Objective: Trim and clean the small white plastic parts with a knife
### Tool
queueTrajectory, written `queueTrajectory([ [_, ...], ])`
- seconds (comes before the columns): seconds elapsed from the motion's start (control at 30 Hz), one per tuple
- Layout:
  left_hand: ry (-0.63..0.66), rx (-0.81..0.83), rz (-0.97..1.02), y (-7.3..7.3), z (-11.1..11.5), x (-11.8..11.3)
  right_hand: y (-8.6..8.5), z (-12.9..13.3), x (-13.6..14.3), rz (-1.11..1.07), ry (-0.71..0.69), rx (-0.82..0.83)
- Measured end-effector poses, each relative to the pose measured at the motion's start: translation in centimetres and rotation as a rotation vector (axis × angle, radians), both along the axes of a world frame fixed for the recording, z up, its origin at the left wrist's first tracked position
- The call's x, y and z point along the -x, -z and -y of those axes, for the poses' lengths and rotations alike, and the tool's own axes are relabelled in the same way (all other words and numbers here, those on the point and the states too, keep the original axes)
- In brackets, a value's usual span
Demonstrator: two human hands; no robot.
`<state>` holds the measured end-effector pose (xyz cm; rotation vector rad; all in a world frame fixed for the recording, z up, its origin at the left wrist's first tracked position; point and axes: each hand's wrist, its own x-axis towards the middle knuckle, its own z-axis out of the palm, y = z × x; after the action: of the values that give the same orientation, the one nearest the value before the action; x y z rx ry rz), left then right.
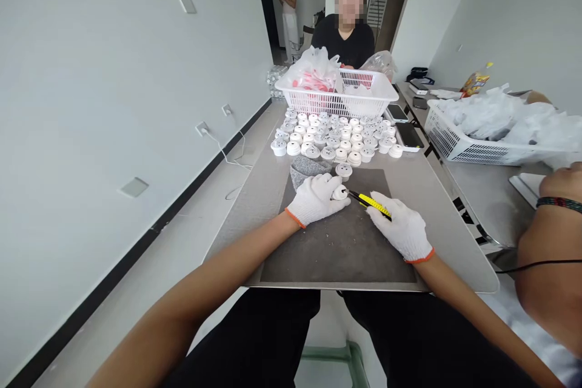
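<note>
Wearing a white glove with an orange cuff, my left hand [317, 198] grips a small round white plastic part [339, 193] above the dark mat [327, 248]. My right hand [400, 225], gloved the same way, is closed around a yellow and black utility knife [375, 203]. The knife's dark tip points left and meets the white part. Just beyond my left hand lie a grey cloth [309, 168] and a single round white part [344, 171]. Rows of similar white parts [354, 159] stand farther back on the table.
A white basket [364, 103] with bagged red items stands behind the rows, with a seated person beyond it. Phones [409, 135] lie at the table's right edge. On the right are another basket [482, 151] and someone's arm. A wall runs along the left.
</note>
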<state>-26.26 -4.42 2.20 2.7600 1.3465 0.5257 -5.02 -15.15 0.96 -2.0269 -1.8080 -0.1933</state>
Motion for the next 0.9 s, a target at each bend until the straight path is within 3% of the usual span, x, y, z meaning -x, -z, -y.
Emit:
queueTrajectory([
  [0.33, 0.259, -0.063, 0.069, 1.4, -0.8, 0.9, -0.1, 0.1, -0.1, -0.073, -0.004, 0.016],
  [0.53, 0.236, -0.078, -0.004, 1.2, -0.7, 0.9, -0.1, 0.0, -0.6, -0.094, 0.05, 0.02],
  [0.7, 0.107, -0.056, 0.052, 1.0, -0.8, 1.1, 0.0, -0.3, -1.3, -0.138, 0.071, 0.01],
  [0.9, 0.089, -0.023, 0.042, 0.7, -0.3, 1.6, 0.1, -0.3, -1.5, -0.184, 0.088, 0.028],
])
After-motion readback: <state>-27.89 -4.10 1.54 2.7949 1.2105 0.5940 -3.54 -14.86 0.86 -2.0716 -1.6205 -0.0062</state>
